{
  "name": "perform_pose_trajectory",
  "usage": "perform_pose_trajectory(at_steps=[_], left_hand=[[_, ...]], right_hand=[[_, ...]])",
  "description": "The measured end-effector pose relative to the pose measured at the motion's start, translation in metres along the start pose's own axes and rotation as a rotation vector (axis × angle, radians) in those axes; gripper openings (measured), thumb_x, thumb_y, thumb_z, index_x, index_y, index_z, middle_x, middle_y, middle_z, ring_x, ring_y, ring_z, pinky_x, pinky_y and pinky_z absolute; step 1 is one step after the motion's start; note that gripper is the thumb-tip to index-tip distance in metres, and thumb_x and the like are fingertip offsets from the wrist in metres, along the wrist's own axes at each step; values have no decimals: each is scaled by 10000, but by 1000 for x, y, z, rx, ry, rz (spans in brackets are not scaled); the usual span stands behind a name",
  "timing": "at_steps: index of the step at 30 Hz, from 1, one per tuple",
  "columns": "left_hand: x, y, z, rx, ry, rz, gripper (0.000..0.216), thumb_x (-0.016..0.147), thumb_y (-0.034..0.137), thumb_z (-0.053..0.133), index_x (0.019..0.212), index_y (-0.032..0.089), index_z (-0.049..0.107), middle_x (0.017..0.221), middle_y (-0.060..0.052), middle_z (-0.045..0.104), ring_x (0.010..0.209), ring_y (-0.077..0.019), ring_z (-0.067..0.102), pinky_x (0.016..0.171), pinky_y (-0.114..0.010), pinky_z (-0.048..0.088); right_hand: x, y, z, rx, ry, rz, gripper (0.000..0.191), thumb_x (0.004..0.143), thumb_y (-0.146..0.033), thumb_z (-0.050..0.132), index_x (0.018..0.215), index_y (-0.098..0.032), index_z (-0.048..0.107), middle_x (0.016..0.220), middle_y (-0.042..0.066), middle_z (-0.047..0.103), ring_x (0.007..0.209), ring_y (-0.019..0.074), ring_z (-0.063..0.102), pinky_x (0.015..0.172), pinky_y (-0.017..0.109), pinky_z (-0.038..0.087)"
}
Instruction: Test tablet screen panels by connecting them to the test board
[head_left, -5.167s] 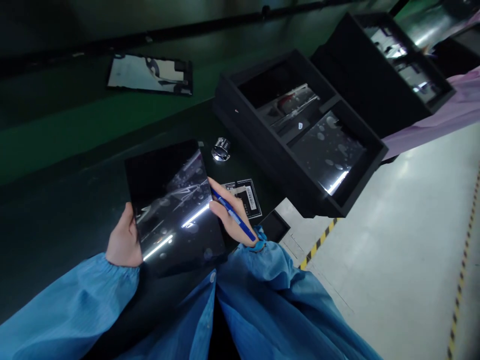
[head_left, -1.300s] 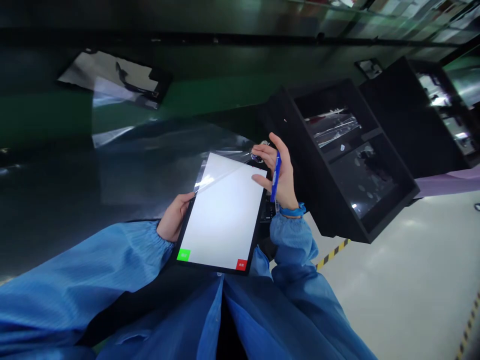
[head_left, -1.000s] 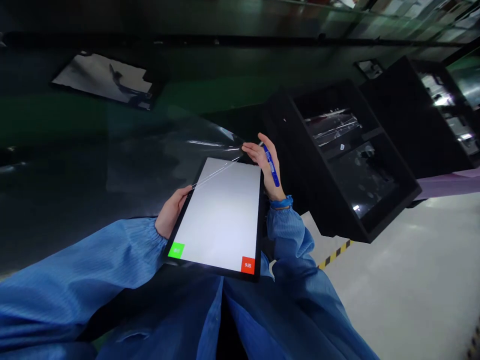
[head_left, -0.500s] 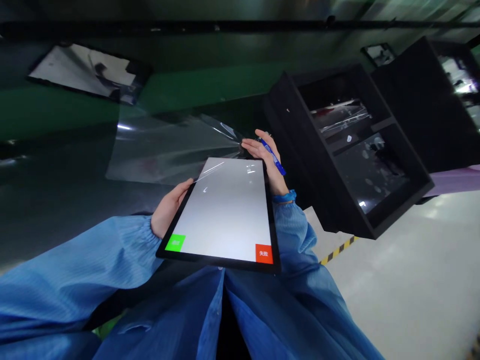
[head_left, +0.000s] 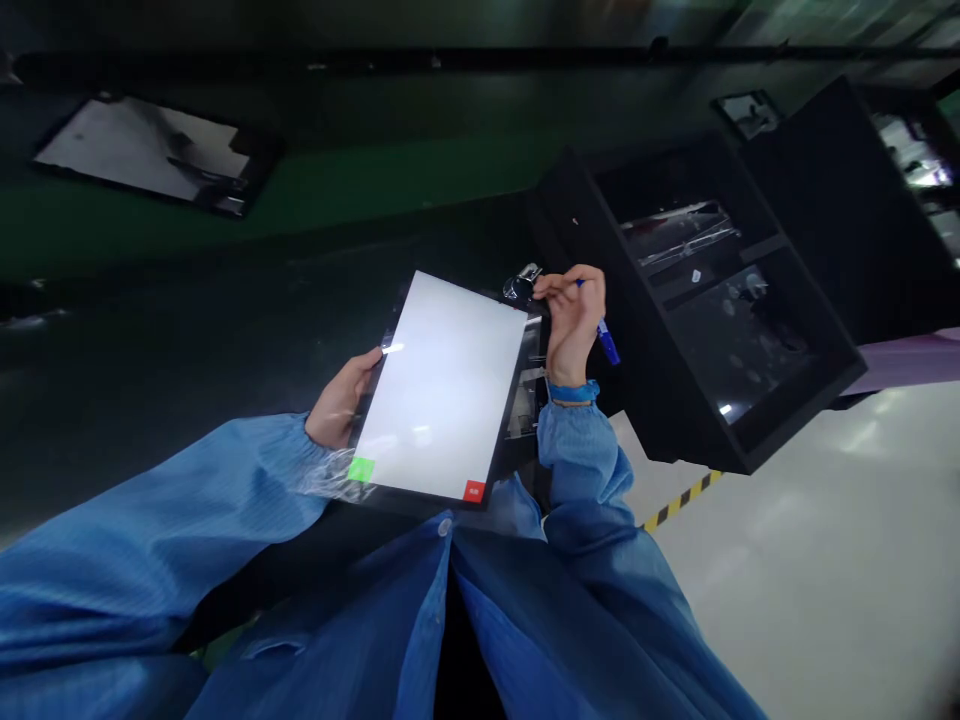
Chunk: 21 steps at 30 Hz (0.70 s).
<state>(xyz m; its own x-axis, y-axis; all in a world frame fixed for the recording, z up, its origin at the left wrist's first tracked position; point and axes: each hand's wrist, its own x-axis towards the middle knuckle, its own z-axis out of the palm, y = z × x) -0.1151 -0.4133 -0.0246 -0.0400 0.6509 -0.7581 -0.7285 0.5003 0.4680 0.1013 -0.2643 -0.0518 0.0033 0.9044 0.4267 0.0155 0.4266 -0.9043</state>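
Note:
My left hand (head_left: 341, 395) grips the left edge of a tablet (head_left: 442, 385) held over my lap. Its screen is lit white, with a green square at the lower left and a red one at the lower right. A clear film (head_left: 330, 478) lies over the tablet and bunches near my left cuff. My right hand (head_left: 571, 318) is closed at the tablet's top right corner. It has a blue pen (head_left: 606, 342) tucked in it, and its fingertips are pinched together beside a small shiny metal piece (head_left: 521, 288).
A black compartment tray (head_left: 600, 170) with glossy panels stands to the right, with a second black box (head_left: 817, 190) behind it. Another flat panel (head_left: 142, 155) lies at the far left on the green belt (head_left: 360, 180). Grey floor with yellow-black tape (head_left: 675, 502) is at the lower right.
The film, which was peeled up and stretched out to the left, now lies down over the lit screen. My right hand moved to the top right corner, and the tablet tilted more upright.

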Motion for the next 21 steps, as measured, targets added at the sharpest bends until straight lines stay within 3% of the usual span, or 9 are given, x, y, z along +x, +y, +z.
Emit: perform_pose_trajectory(at_steps=[2,3,5,8,11,13,17,19,21], left_hand=[[5,-1,-3,19,9,57,364,993,269,423,1131,96,713,546,-3,669,448,-165,653,488,-233,566],[7,-1,-5,36,0,87,373,988,293,430,1154,110,709,603,-15,703,510,-185,691,531,-257,593],[9,-3,-8,73,-44,99,417,978,355,435,1217,129,691,754,-50,765,675,-243,754,637,-330,635],[11,-5,-10,89,-89,46,500,974,412,401,1282,113,658,898,-92,791,853,-308,768,754,-410,645],[11,-6,-8,63,-66,42,522,976,408,384,1318,105,636,952,-90,794,958,-322,754,848,-434,629],[11,-6,-5,41,-40,63,511,976,399,390,1317,110,638,964,-81,795,999,-318,745,890,-439,616],[11,-7,-2,21,-8,72,489,970,389,387,1255,117,675,932,-77,794,1016,-319,741,912,-447,609],[13,-8,-4,46,0,63,480,960,389,381,1185,117,707,884,-81,791,1001,-323,746,898,-453,615],[16,-9,-9,103,9,154,435,935,377,417,1087,126,738,808,-74,782,952,-327,757,860,-457,630]], right_hand=[[-4,-16,-3,-73,68,-56,254,973,-509,476,986,-256,453,969,56,659,954,217,659,983,458,498],[-8,-26,-4,-137,26,-97,249,962,-494,527,1018,-257,474,1066,76,668,1055,229,644,1043,469,467],[-17,-50,-2,-334,-221,-210,344,914,-525,620,1110,-258,527,1278,104,647,1273,279,568,1138,518,406],[-36,-77,10,-590,-726,-364,688,774,-635,746,1311,-258,540,1529,100,501,1502,390,320,1201,636,310],[-55,-80,23,-766,-1009,-388,877,722,-642,791,1450,-267,475,1636,98,356,1546,441,185,1204,708,254],[-67,-70,26,-830,-1019,-437,730,803,-579,753,1409,-240,530,1609,113,403,1532,418,256,1200,688,299],[-89,-51,20,-784,-773,-645,153,962,-263,630,1072,-180,698,1360,114,673,1364,265,565,1149,451,494],[-92,-52,14,-726,-647,-674,101,950,-196,638,1026,-192,705,1283,101,720,1264,230,649,1093,390,550],[-88,-57,5,-675,-515,-610,147,929,-193,666,1068,-222,706,1265,79,730,1180,215,697,1030,369,592]])
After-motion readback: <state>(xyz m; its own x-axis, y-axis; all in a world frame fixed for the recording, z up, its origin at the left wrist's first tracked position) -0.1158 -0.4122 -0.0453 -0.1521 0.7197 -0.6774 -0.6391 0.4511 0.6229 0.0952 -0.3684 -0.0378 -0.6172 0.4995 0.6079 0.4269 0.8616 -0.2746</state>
